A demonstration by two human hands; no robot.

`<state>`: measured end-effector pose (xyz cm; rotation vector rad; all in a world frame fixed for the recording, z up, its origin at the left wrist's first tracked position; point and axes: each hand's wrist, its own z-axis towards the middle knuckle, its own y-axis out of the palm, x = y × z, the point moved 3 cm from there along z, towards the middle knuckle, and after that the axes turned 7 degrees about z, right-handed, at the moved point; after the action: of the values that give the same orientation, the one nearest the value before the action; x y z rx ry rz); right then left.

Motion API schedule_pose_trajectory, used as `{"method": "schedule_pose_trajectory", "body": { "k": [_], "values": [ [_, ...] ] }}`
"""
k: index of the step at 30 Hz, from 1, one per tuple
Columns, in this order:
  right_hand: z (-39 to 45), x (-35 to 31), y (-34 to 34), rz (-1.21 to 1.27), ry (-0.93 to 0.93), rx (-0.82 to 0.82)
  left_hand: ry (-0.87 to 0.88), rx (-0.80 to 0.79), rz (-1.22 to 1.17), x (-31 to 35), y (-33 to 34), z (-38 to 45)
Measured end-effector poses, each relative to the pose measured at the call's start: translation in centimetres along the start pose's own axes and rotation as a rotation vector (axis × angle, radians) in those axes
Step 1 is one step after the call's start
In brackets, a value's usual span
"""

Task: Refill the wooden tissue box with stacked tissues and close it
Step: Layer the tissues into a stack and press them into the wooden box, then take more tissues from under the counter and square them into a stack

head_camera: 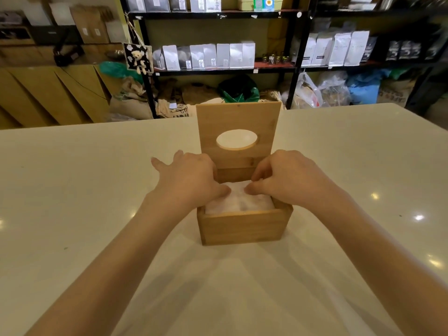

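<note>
Box (243,229): lid (238,122) upright (oval hole showing).
Tissues (240,202): inside.
Left hand (189,180): fingers spread, pressing tissues.
Right hand (286,180): fingers curled, pinching tissues.

No writing can be read with any certainty. The white stand-up pouches (208,55) on the black metal shelving (300,57) carry small labels too blurred to make out, and dark print on the burlap sacks (174,110) beneath is likewise illegible.

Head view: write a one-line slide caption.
Both hands, left hand and right hand, press white stacked tissues into open wooden tissue box, hinged oval-holed lid upright.
</note>
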<state>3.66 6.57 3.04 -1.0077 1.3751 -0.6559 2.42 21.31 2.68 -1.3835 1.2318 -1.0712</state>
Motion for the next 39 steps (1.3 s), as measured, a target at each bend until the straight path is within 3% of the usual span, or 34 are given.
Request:
{"method": "schedule_pose_trajectory", "body": {
  "k": [4,8,11,15,22,32,39],
  "values": [
    [-1.6,0.0,-1.3,0.071,-0.049,0.035,0.046,0.115,-0.078,-0.1,-1.5,-1.7],
    [-3.4,0.5,-2.8,0.019,-0.149,0.191,0.090,0.439,-0.081,0.1,-3.4,-4.7],
    [-5.3,1.2,-3.8,0.050,-0.216,0.310,0.240,0.687,-0.095,0.8,-3.5,-7.2],
    [-9.1,2.1,-4.6,0.100,-0.311,0.376,0.335,0.861,-0.121,2.7,-2.5,-10.8],
    [-16.5,5.7,-2.9,0.074,-0.407,0.368,0.265,0.877,-0.024,6.4,1.8,-16.8],
    [-24.9,12.6,3.2,-0.050,-0.577,0.554,0.115,0.774,0.046,10.2,10.9,-24.5],
    [-29.4,17.4,8.6,-0.137,-0.551,0.565,0.067,0.929,-0.004,11.7,17.6,-29.7]
  ]
}}
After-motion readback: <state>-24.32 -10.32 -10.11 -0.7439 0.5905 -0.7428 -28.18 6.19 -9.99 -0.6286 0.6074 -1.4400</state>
